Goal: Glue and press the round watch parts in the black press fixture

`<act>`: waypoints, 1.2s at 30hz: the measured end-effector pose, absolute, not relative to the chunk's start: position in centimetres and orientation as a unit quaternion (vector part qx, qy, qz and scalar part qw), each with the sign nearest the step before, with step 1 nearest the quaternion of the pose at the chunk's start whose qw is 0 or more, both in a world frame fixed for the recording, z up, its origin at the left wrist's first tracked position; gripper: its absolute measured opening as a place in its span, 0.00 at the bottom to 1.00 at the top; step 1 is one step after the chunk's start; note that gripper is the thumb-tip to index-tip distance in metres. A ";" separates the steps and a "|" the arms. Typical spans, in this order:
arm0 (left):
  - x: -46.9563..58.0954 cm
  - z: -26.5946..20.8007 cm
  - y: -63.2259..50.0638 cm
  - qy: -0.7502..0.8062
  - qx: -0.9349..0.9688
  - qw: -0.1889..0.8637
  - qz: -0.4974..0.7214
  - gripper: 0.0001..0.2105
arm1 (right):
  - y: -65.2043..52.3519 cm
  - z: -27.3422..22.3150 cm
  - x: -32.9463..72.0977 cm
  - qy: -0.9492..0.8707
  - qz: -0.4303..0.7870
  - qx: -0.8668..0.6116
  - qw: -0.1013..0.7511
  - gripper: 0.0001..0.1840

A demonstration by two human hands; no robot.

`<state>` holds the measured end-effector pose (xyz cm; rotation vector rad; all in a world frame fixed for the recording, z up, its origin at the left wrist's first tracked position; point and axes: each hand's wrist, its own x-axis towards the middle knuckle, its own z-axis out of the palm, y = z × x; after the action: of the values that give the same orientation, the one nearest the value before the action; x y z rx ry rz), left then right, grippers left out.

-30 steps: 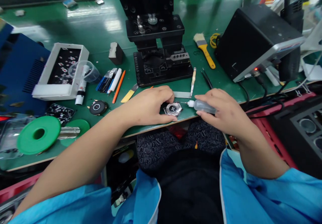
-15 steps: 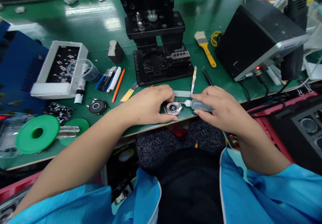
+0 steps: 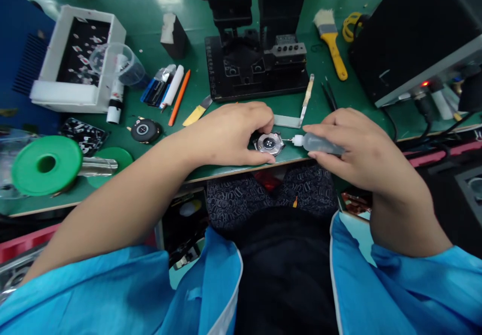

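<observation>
Near the table's front edge, my left hand (image 3: 237,134) curls its fingers and thumb around a silver smartwatch case (image 3: 269,144). The case lies back side up, with a dark round sensor in its middle. My right hand (image 3: 361,149) squeezes a small translucent needle-tip bottle (image 3: 322,143), held sideways with its white cap and thin needle pointing left. The needle's tip is at the right edge of the watch case; whether it touches cannot be told. Behind the case lies a flat grey strip (image 3: 287,121), next to a narrow tool with a worn handle (image 3: 307,97).
A black press fixture (image 3: 244,91) stands behind my hands. To the right are tweezers (image 3: 329,95), a yellow brush (image 3: 334,48) and a black box (image 3: 410,38). Leftward lie a yellow-handled blade (image 3: 196,115), an orange pen (image 3: 179,97), a black watch back (image 3: 144,130), a white tray (image 3: 64,93) and a green spool (image 3: 22,166).
The head view has tilted down and shifted, so the table's things appear larger or moved. The needle has drawn slightly right, from over the case to its right edge. Both grips stay the same.
</observation>
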<state>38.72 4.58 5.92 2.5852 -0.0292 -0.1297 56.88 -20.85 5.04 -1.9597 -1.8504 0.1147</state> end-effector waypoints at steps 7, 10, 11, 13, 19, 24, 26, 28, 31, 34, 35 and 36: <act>38.7 5.8 4.6 -0.020 0.964 0.262 -0.032 0.19 | -21.0 5.8 56.8 -0.677 0.047 -0.700 0.223 0.21; 38.6 5.6 4.6 -0.032 0.967 0.253 -0.015 0.18 | -20.9 5.9 57.0 -0.682 0.037 -0.699 0.214 0.21; 38.6 5.6 4.6 -0.035 0.967 0.252 -0.009 0.17 | -20.8 5.9 57.1 -0.685 0.030 -0.698 0.208 0.20; 38.6 5.4 4.6 -0.041 0.967 0.251 0.002 0.17 | -20.8 5.9 57.3 -0.693 0.016 -0.693 0.196 0.20; 38.5 4.8 4.8 -0.054 0.960 0.274 0.026 0.15 | -20.4 5.8 57.6 -0.694 0.004 -0.698 0.177 0.22; 38.6 4.7 4.9 -0.062 0.959 0.276 0.031 0.16 | -20.1 5.6 57.8 -0.691 0.001 -0.700 0.180 0.22; 38.6 4.7 4.9 -0.062 0.960 0.273 0.029 0.17 | -20.0 5.5 58.0 -0.698 -0.007 -0.695 0.174 0.23; 38.7 4.7 4.8 -0.058 0.962 0.267 0.023 0.17 | -19.9 5.4 58.2 -0.705 -0.013 -0.690 0.165 0.22; 38.8 5.0 4.6 -0.049 0.965 0.256 0.015 0.18 | -19.7 5.3 58.6 -0.712 -0.032 -0.683 0.158 0.21; 38.8 5.3 4.4 -0.045 0.968 0.245 0.012 0.18 | -19.5 5.2 58.6 -0.722 -0.063 -0.670 0.162 0.20; 38.8 5.3 4.3 -0.045 0.969 0.242 0.013 0.18 | -19.4 5.3 58.6 -0.722 -0.065 -0.670 0.160 0.20; 38.7 5.3 4.3 -0.046 0.969 0.241 0.013 0.17 | -19.4 5.4 58.5 -0.720 -0.063 -0.672 0.158 0.20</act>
<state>38.74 4.30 5.30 2.6526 -0.1249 0.0351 58.52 -19.38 5.38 -1.9229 -2.0593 -0.1811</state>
